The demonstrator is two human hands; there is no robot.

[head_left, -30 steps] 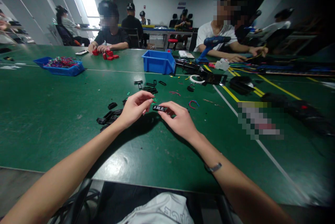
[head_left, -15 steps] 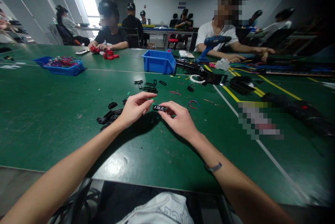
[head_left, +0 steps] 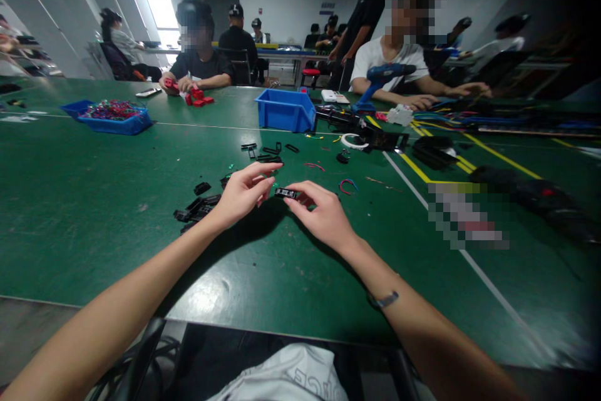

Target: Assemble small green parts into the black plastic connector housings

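Between thumb and fingers, my right hand grips a small black rectangular plastic housing with some lighter parts inside it. My left hand hovers just left of the housing, apart from it, index finger stretched out and thumb spread away. No object shows in its fingers. Left of that hand, partly hidden by it, lies a pile of black plastic pieces. Several thin black rectangular frames lie on the table beyond my hands. Tiny green pieces show near my left fingers.
On the green table stand a blue bin and a blue tray heaped with coloured wires. A blue power drill, a white ring and loose red-blue wires lie right. Two people sit across the table.
My hands have barely moved; the black housing has tilted slightly in my right hand. In the background, a standing person in black has moved left.
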